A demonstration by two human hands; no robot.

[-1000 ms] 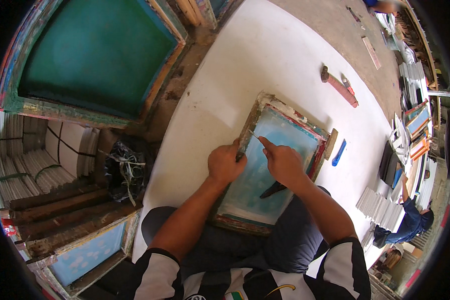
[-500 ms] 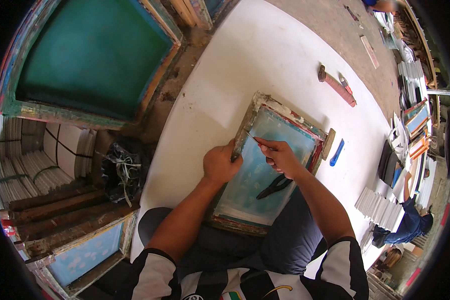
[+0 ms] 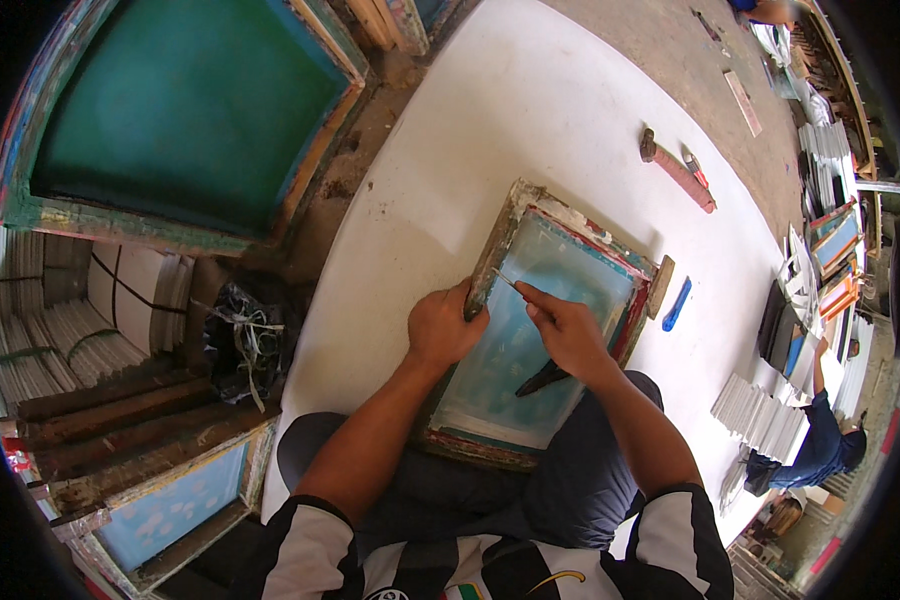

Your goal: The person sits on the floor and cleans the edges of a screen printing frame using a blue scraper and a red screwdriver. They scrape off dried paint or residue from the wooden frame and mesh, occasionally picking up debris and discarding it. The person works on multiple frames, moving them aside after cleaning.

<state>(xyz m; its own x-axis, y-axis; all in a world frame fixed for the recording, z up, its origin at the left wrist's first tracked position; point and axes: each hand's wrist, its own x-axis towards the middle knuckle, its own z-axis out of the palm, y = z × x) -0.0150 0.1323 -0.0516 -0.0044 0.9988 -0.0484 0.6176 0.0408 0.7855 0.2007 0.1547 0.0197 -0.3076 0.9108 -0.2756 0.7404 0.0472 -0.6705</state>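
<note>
A silk-screen frame [image 3: 592,238] with worn wooden rails and light blue mesh rests tilted against my lap. My left hand [image 3: 446,326] is closed around its left rail. In my right hand [image 3: 570,335], closed in a pinch, is a thin pointed metal tool [image 3: 505,278], its tip at the inner edge of that rail. The tool's handle is hidden in my fingers, so its exact kind does not show. Dark pliers [image 3: 540,380] lie on the mesh below my right hand, partly covered by it.
On the white board [image 3: 470,120] lie a hammer with a pink-wrapped handle [image 3: 680,173], a red knife [image 3: 696,166] and a blue cutter [image 3: 677,305]. A large green screen [image 3: 195,120] stands at left, above stacked sheets [image 3: 60,340]. At far right a person [image 3: 820,440] reaches toward stacks.
My right hand has turned slightly and dropped a little, covering more of the pliers. The metal tool's tip has slid slightly down along the left rail. My left hand keeps its hold.
</note>
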